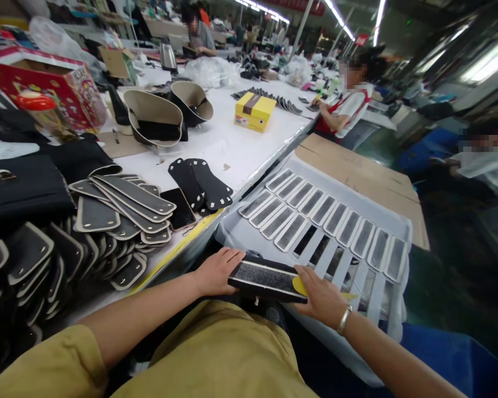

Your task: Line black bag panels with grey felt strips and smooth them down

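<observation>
In front of my lap is a long black panel (265,276) with a grey, speckled strip down its middle and pale lines along the edges. My left hand (219,271) is closed on its left end, fingers over the top. The other end is gripped by my right hand (321,293), which also has a yellow thing (299,286) under its fingers; its kind I cannot make out. Right beside the panel, a grey slatted plastic tray (327,257) carries rows of dark rectangular pieces with pale borders (348,226). The panel's underside is hidden.
On the left, the white table (216,149) bears stacked dark leather-like pieces (103,213), black shaped pieces (209,185), a phone (178,207), curved holders (153,116) and a yellow box (255,110). Cardboard (365,177) lies behind the tray. Other people work farther off.
</observation>
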Motion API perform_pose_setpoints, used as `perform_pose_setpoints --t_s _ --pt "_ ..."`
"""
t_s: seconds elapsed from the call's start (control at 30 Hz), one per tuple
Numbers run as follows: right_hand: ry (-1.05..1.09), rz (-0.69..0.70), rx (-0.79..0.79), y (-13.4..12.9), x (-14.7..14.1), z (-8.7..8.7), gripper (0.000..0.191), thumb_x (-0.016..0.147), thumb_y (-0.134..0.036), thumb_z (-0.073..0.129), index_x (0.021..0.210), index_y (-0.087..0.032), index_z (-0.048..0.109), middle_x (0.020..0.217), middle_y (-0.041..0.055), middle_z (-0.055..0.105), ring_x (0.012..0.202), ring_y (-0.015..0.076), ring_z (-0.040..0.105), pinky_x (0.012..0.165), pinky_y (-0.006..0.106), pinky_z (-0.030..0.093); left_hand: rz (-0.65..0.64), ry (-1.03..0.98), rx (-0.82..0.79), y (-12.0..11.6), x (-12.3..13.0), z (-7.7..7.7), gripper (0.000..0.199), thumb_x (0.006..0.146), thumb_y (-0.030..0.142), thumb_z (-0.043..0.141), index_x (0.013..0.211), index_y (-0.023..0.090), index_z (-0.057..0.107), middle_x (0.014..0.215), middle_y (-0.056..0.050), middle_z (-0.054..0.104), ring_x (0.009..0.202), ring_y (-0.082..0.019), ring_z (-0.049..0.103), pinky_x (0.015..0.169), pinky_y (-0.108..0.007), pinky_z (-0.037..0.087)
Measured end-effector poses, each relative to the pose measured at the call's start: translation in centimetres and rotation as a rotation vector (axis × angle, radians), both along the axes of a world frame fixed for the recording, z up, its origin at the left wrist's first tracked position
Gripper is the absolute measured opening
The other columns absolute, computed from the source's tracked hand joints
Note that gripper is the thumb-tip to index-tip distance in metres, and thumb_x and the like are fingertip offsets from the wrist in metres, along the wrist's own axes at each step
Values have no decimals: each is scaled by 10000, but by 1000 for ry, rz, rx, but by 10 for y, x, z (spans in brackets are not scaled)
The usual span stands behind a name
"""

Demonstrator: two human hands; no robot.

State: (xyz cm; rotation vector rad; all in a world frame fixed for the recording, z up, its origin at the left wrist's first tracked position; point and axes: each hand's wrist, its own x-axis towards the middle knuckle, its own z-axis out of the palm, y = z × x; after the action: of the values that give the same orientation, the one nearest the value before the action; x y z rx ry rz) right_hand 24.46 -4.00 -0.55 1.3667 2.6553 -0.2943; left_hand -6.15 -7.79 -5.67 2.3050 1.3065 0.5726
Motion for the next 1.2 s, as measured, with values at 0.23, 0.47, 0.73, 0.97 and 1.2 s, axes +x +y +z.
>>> perform_pose_setpoints --t_s 0.23,0.47,0.73,0.97,1.2 --pt "839 -594 -344 -56 2 4 389 784 -506 531 1043 -219 579 581 -14 500 428 116 438 403 253 391 169 -665 -408 -34 -33 -41 1079 594 403 764 1428 240 98 1448 -113 283 1293 -283 328 1035 -431 330" --pt "1527 -844 -909 -112 -37 -33 359 773 -514 486 1032 -281 571 720 4 503 489 102 424 528 311 441 229 -898 -483 -48 -27 -48 874 666 357 724 1396 232 261 1412 -87 362 1269 -264 367 1051 -421 308" --pt "689 -282 -668 -49 -80 29 503 886 -575 211 1086 -241 530 608 -7 450 548 159 449 553 304 384 452 -1393 -703 -39 -17 -42 521 834 484 507 1248 167 506 1266 -92 544 1191 -243 468 1047 -410 301" --pt "-242 202 -113 28 -150 36 431 914 -488 246 849 -206 565 730 88 656 690 247 619 578 317 369 470 -1503 -714 -29 -5 -44 456 785 351 598 1194 157 538 1120 -76 622 1042 -210 555 990 -373 347" --pt "-292 553 174 65 -191 31 388 930 -399 312 810 -175 605 743 102 656 682 219 606 618 328 330 506 -1268 -648 -19 -12 -34 352 777 261 513 1109 159 572 1061 -54 625 1016 -217 544 960 -373 363"
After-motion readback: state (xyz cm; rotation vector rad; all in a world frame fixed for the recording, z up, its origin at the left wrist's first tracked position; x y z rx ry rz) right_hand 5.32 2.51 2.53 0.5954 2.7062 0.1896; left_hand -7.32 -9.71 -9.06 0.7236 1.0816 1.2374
